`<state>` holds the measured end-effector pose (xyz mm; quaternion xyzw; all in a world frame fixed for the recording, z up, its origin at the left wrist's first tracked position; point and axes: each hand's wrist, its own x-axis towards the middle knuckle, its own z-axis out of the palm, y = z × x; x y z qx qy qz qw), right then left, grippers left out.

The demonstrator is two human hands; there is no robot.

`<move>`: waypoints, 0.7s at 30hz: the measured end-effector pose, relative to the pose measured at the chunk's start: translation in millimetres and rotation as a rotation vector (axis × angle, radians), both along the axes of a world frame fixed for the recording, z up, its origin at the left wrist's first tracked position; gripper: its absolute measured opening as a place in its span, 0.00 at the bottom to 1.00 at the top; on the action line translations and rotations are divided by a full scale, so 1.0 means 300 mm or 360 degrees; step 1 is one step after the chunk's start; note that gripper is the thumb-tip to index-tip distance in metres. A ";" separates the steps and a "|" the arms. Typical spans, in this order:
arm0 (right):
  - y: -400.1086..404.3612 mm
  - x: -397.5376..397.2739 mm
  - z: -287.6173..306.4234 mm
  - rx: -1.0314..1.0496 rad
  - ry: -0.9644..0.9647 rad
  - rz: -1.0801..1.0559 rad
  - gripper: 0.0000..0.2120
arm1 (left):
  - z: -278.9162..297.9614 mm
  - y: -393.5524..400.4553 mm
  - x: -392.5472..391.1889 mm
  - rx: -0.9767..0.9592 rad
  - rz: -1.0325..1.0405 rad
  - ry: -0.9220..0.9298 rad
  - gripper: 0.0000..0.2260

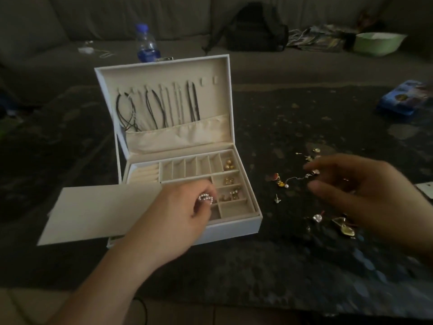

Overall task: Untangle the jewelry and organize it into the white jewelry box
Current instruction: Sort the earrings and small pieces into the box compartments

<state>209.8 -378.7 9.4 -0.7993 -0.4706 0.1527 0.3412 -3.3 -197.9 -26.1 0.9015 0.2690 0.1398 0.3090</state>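
Note:
The white jewelry box point(236, 227) stands open on the dark table, with several cords and chains point(159, 106) hanging inside its lid. Gold earrings point(229, 165) lie in the right-hand compartments. My left hand point(178, 212) hovers over the front compartments and pinches a sparkly beaded piece point(206, 198) in curled fingers. My right hand point(360, 191) hovers over loose earrings point(281, 182) scattered on the table to the right of the box. A thin chain point(298, 178) hangs by its fingertips; I cannot tell whether the fingers hold it.
A white flat panel point(98, 212) sticks out left of the box front. More small jewelry point(342, 225) lies near the table's right front. A blue bottle point(146, 44), black backpack point(255, 29), green bowl point(377, 44) and blue box point(405, 98) sit behind.

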 end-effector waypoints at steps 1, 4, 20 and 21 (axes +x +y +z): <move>-0.005 0.019 -0.001 0.0033 0.0009 -0.0082 0.13 | -0.007 0.004 -0.003 0.0037 -0.0013 0.0039 0.07; -0.026 0.071 -0.010 0.0069 -0.0005 -0.0252 0.11 | -0.011 0.005 -0.014 0.0102 -0.0022 0.0053 0.08; -0.080 0.138 -0.038 -0.0647 -0.0278 -0.0145 0.12 | -0.012 -0.043 0.041 0.0253 -0.0014 -0.0421 0.16; -0.072 0.128 -0.055 -0.0696 -0.0326 -0.0054 0.12 | -0.014 -0.067 0.058 0.0345 -0.0083 -0.0456 0.13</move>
